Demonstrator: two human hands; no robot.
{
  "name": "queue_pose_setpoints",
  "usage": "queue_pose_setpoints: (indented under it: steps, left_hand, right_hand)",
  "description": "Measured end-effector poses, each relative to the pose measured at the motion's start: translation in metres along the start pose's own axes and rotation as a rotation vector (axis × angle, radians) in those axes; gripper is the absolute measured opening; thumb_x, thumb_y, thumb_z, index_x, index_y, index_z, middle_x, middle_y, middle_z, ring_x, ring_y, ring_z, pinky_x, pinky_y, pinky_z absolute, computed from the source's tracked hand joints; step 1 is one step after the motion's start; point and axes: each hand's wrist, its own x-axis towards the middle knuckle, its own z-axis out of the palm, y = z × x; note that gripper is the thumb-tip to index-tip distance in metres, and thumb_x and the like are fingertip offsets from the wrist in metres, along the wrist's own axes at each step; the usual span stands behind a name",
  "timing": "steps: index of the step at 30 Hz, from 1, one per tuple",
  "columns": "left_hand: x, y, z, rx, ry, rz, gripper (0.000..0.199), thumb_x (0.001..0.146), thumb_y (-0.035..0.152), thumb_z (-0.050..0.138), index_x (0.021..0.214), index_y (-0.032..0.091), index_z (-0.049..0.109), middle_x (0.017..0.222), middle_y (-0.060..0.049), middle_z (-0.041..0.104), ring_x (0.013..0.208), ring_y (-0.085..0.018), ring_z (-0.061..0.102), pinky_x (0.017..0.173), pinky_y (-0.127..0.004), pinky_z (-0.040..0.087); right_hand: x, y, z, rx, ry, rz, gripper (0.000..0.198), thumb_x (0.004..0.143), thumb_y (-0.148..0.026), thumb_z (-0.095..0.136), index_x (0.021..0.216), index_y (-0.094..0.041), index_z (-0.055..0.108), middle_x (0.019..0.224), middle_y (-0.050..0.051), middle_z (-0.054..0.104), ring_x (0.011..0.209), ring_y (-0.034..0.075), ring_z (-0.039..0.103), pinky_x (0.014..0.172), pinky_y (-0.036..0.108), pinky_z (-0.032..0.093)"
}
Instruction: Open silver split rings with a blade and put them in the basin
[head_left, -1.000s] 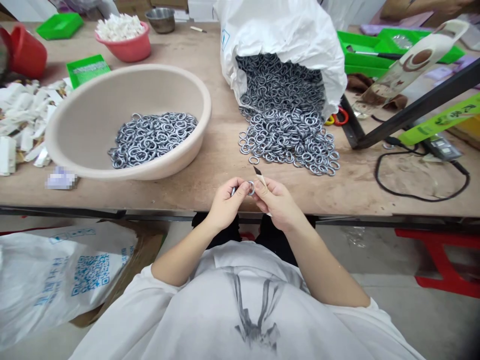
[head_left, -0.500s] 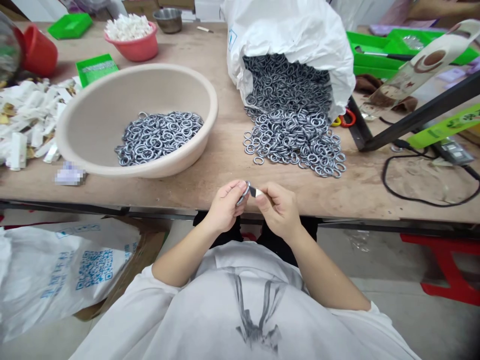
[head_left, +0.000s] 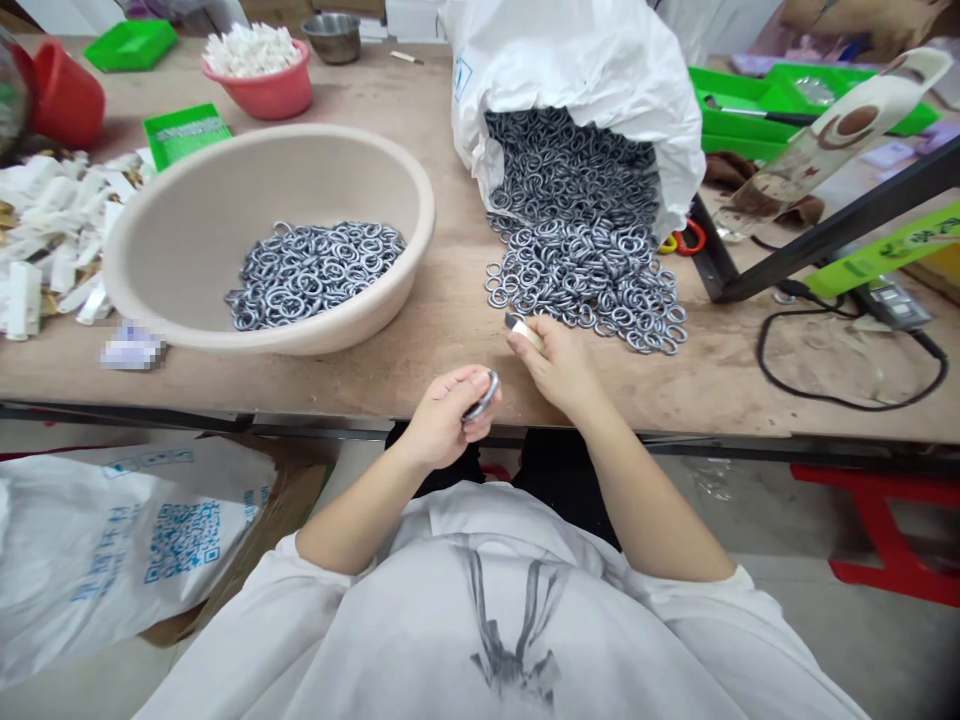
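My left hand [head_left: 454,412] pinches a grey ring [head_left: 484,394] between thumb and fingers, just over the table's front edge. To its right and a little farther forward, my right hand [head_left: 559,365] is closed around what looks like a small knife [head_left: 525,332], with a white handle and a short dark blade. The blade is apart from the ring and points toward the loose pile of grey rings [head_left: 592,270]. That pile spills out of a white sack [head_left: 577,55] lying on its side. More such rings lie in the large beige basin [head_left: 165,220] at the left.
White plastic pieces [head_left: 64,225] lie heaped left of the basin. Behind it stand a pink bowl [head_left: 296,85], a metal bowl [head_left: 332,38] and a green tray [head_left: 187,137]. At the right are a black metal frame [head_left: 825,230], a cable [head_left: 765,355] and red-handled scissors [head_left: 694,238].
My right hand has drawn the knife away from the ring and moved forward, toward the pile. The left hand keeps its ring, nearly in place. The view has shifted slightly.
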Motion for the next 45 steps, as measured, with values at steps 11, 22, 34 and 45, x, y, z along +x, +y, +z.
queue_pose_setpoints:
  steps: [11,22,34,45]
  left_hand:
    - [0.014,0.012,-0.015,-0.121,0.329,-0.016,0.03,0.074,0.042,0.071,0.084,0.018,0.056,0.069,0.001,0.061,0.051,-0.009,0.055,0.036,-0.016,0.032]
    - [0.02,-0.021,0.006,0.114,0.133,0.021,0.054,0.074,0.068,0.071,0.08,0.018,0.052,0.065,0.004,0.051,0.045,-0.004,0.04,0.036,-0.015,0.022]
    - [0.017,-0.016,0.006,0.175,0.156,0.02,0.049,0.075,0.06,0.074,0.077,0.018,0.05,0.061,0.006,0.046,0.042,-0.003,0.033,0.038,-0.016,0.016]
    - [0.009,-0.004,0.005,0.008,0.102,-0.017,0.042,0.079,0.05,0.074,0.074,0.018,0.047,0.058,0.006,0.044,0.041,-0.003,0.033,0.036,-0.014,0.018]
  right_hand:
    - [0.029,-0.003,-0.003,-0.057,-0.072,0.059,0.019,0.094,-0.033,0.056,0.083,-0.019,0.062,0.09,0.01,0.065,0.082,0.022,0.059,0.072,0.031,0.041]
    - [-0.046,-0.033,0.016,1.07,-0.087,0.33,0.048,0.081,-0.069,0.066,0.078,-0.023,0.053,0.06,-0.006,0.042,0.047,0.008,0.029,0.041,0.023,0.023]
    - [-0.05,-0.024,0.015,0.842,-0.004,0.101,0.044,0.09,-0.066,0.055,0.102,-0.025,0.067,0.077,0.001,0.056,0.066,0.015,0.051,0.06,0.028,0.042]
    - [-0.055,-0.034,-0.013,0.357,0.021,-0.184,0.043,0.094,-0.059,0.052,0.075,-0.023,0.064,0.066,0.002,0.057,0.062,0.016,0.05,0.062,0.031,0.036]
